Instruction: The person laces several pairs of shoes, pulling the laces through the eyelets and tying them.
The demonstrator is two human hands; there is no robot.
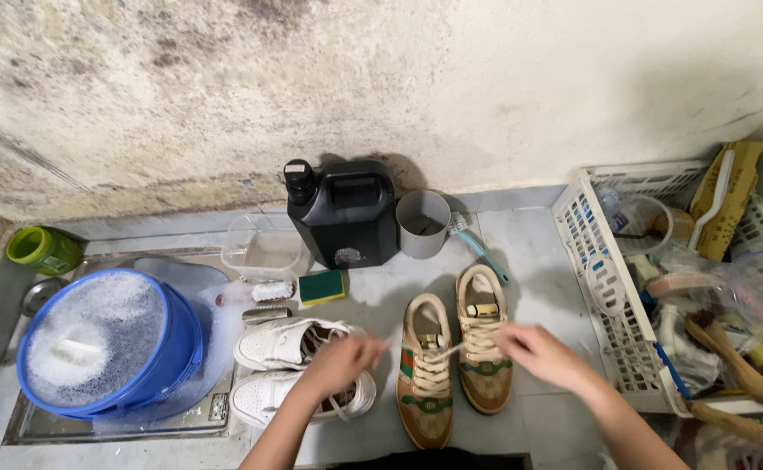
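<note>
Hands (344, 361) (538, 351) pulling lace (448, 352) of brown sneaker (425, 376).

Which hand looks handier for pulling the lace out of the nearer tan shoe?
Probably the left hand: it already pinches the lace end beside the nearer tan shoe. The right hand sits past the farther tan shoe, so it would have to cross over.

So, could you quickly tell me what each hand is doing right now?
Left hand: closed, pinching a lace end of the brown sneaker.
Right hand: closed, apparently on the other lace end of that sneaker; blurred, so not certain.
</note>
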